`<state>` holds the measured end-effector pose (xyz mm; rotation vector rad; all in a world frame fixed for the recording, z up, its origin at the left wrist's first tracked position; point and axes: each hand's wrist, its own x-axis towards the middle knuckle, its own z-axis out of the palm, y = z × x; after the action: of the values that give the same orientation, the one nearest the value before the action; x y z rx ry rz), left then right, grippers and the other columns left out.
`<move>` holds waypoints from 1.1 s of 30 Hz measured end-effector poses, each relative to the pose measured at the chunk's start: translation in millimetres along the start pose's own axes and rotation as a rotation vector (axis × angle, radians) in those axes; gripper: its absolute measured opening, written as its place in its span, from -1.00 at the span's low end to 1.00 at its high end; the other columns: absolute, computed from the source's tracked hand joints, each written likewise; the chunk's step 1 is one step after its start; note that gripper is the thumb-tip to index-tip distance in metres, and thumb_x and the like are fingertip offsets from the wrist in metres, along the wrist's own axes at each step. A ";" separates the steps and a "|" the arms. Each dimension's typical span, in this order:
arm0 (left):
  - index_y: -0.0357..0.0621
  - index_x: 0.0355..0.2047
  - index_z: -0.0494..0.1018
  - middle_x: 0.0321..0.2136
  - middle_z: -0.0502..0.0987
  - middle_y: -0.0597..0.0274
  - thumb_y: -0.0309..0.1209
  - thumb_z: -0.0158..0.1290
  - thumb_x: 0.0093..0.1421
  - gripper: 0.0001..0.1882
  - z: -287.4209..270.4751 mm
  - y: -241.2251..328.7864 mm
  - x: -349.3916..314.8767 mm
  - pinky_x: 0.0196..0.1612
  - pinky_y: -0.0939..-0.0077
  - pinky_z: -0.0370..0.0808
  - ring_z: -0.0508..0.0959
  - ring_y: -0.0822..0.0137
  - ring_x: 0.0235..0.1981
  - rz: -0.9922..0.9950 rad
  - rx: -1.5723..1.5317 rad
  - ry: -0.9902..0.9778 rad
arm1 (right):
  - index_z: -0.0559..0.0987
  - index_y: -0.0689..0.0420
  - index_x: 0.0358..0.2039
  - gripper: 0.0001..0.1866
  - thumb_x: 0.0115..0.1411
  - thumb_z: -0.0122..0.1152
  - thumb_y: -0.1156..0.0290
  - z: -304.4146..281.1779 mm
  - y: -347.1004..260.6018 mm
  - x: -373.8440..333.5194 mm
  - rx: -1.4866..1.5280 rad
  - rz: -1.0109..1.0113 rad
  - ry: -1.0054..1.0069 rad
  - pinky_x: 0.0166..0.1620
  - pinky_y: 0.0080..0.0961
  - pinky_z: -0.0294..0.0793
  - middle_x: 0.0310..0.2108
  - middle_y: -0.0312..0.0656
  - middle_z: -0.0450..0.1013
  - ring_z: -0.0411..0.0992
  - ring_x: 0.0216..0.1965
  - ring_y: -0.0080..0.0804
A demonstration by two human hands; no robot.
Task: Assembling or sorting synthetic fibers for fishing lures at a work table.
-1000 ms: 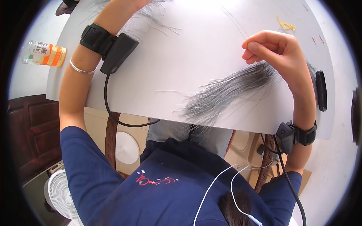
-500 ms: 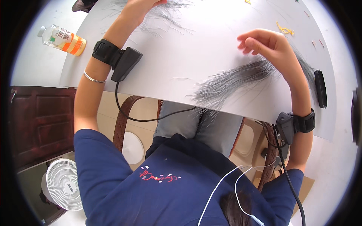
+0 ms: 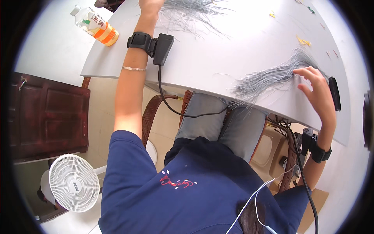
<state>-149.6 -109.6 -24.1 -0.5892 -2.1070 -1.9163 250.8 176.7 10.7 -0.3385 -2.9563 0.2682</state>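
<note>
A bundle of thin grey strands (image 3: 269, 80) lies on the right of the white table (image 3: 210, 58), its loose ends hanging over the near edge. My right hand (image 3: 316, 87) hovers at the bundle's right side, thumb and bent fingers apart, with nothing between them. Its fingertips come close to the strands; whether they touch I cannot tell. At the top edge of the view, my left hand (image 3: 151, 5) is beside a looser spread of grey strands (image 3: 194, 12). Its fingers are cut off by the frame.
A black oblong object (image 3: 334, 93) lies right of my right hand. Yellow scraps (image 3: 304, 41) lie toward the far right. A drink bottle (image 3: 95, 25) is at the far left. Black cables (image 3: 160, 87) run from the devices strapped to both wrists. A white fan (image 3: 74, 183) stands lower left.
The view has shifted, so the table and bottle sit differently. My right hand has drawn back from above the bundle to its near right side. My left hand remains by the far strands.
</note>
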 end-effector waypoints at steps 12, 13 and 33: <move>-0.15 -0.04 0.52 -0.07 0.56 0.07 -0.13 0.18 0.18 -0.56 60.7 108.7 -210.6 0.03 0.30 0.45 0.55 0.16 -0.04 0.707 0.300 -0.508 | 0.62 0.14 -0.46 -0.97 0.06 0.32 0.49 -1.3 -17.0 -13.1 -0.002 -0.258 0.203 -0.25 -0.47 0.47 -0.32 -0.30 0.52 0.49 -0.27 -0.37; -0.15 -0.03 0.51 -0.05 0.55 0.03 -0.11 0.17 0.18 -0.54 65.4 113.5 -214.3 0.05 0.23 0.43 0.54 0.08 -0.01 0.653 0.303 -0.629 | 0.65 0.13 -0.44 -0.97 0.07 0.32 0.48 -5.3 -18.2 -10.5 -0.001 -0.261 0.219 -0.26 -0.48 0.48 -0.32 -0.31 0.54 0.51 -0.31 -0.39; -0.12 -0.25 0.60 -0.32 0.62 0.29 0.09 0.04 0.24 -0.50 132.8 102.8 -119.7 -0.16 0.56 0.43 0.55 0.47 -0.24 -0.093 -0.044 -1.062 | 0.67 0.10 -0.40 -0.89 0.14 0.28 0.36 -0.5 -6.6 113.1 0.415 -0.354 0.078 -0.44 -0.64 0.31 -0.54 -0.35 0.53 0.33 -0.56 -0.63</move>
<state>15.3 11.7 0.9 -1.8641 -2.6420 -1.8897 140.6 197.2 27.3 0.2182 -2.7220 0.7768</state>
